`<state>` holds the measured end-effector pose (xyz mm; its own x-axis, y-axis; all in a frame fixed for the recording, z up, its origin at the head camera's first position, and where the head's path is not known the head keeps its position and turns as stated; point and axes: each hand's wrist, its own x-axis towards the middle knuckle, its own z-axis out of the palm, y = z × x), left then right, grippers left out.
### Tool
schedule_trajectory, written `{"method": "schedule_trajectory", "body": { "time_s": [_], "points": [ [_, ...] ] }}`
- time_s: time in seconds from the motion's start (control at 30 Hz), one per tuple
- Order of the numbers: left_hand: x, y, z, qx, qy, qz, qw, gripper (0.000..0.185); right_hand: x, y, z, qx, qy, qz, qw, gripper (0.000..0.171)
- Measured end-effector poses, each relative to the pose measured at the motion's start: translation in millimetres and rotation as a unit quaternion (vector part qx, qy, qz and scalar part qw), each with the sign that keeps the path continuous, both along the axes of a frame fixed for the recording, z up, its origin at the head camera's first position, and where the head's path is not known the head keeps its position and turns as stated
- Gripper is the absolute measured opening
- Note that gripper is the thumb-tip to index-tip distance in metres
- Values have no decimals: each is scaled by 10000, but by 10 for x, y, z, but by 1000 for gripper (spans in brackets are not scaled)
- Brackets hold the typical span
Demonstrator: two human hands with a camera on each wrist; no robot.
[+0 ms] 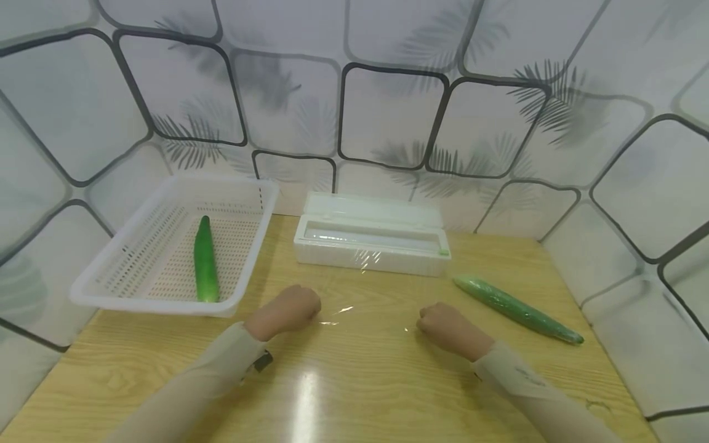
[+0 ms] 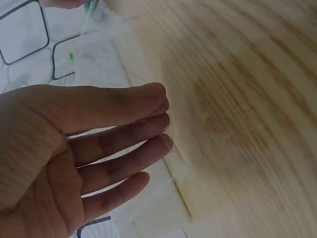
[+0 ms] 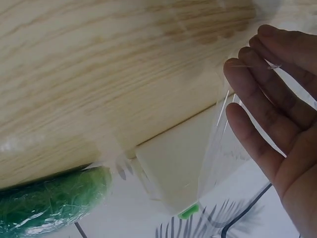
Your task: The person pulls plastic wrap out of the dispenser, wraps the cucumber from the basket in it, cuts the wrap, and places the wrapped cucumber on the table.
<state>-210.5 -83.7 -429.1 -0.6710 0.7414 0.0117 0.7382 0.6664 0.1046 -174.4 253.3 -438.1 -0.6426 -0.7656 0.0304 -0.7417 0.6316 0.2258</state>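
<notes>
Clear plastic wrap [image 1: 346, 309] stretches over the table from a white wrap dispenser box [image 1: 373, 257] with its lid raised. My left hand [image 1: 288, 309] pinches one front corner of the wrap; in the left wrist view the thumb [image 2: 141, 101] meets the fingertips. At the other corner my right hand [image 1: 447, 329] pinches the wrap between thumb and forefinger, and the film catches light beside the fingers [image 3: 247, 84] in the right wrist view. To the right of that hand lies a cucumber in shiny wrap [image 1: 517, 311], seen also in its wrist view.
A white plastic basket [image 1: 160, 306] stands at the left, with an unwrapped green cucumber [image 1: 205, 261] lying in it. Patterned wall panels [image 1: 393, 117] enclose the wooden table [image 1: 354, 375] at the back and both sides. The dispenser box sits near the back wall.
</notes>
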Motion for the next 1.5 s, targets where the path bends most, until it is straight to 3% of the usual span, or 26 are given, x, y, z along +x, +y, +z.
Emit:
{"method": "schedule_trajectory", "body": {
  "time_s": [0.33, 0.6, 0.7, 0.93, 1.27, 1.5],
  "points": [
    [15, -5, 15, -102, -319, 237, 9992, 30, 40, 8, -50, 221, 329, -16, 9992, 11],
    [19, 7, 58, 217, -913, 824, 9922, 20, 59, 7, -12, 50, 209, -30, 9998, 15],
    [0, 18, 20, 339, -800, 888, 9922, 18, 43, 17, -8, -24, 179, -97, 9998, 15],
    [-30, 34, -88, 80, 49, 528, 9986, 18, -46, 31, -62, -397, 49, -114, 9991, 13],
    [-23, 5, -9, 76, -369, 586, 9976, 9, -169, 105, -80, -911, -1266, -407, 9869, 8],
    [-61, 21, -12, 94, -251, 601, 9978, 5, -166, 148, -15, -1195, -1356, -654, 9814, 6]
  ]
}}
